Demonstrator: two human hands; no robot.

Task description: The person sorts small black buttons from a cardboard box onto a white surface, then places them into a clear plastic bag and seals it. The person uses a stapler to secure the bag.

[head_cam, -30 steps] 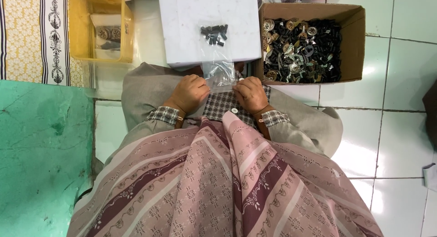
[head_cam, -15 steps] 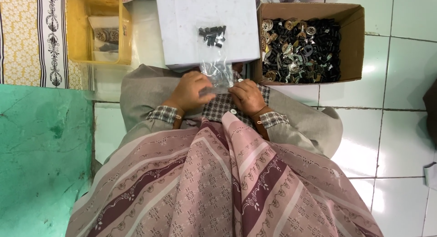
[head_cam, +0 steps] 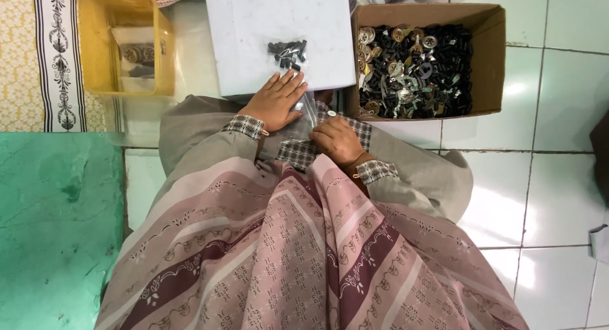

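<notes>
Matting, green and scuffed [head_cam: 57, 228], covers the floor at far left, with a patterned yellow cloth [head_cam: 25, 57] above it. Next comes a yellow plastic tub [head_cam: 163, 51], square and smooth-walled, holding small packets with round metal pieces visible inside; it stands just beside the work surface, presumably to keep it within arm's reach.

At centre, a white board [head_cam: 254, 38], flat and matte, lies across the person's knees or just ahead of them. A small heap of short black cylindrical parts [head_cam: 288, 53] sits near its front edge, close to the hands.

The left hand [head_cam: 274, 103] rests at the board's front edge with its fingers spread and flattened, pressing down on a clear plastic bag [head_cam: 309, 109]. The bag is thin, glossy and crumpled, and lies between the two hands at the front edge of the board, over the lap. The hand appears to pin it rather than grip it.

The right hand [head_cam: 337, 140] is loosely curled, knuckles up, touching the bag's lower end. Whether its fingertips pinch the film cannot be told from here.

At right, an open cardboard box [head_cam: 491, 57] stands on the white floor tiles [head_cam: 558, 197], touching the board's side. It is filled with a jumble of black parts and bright metal discs.
</notes>
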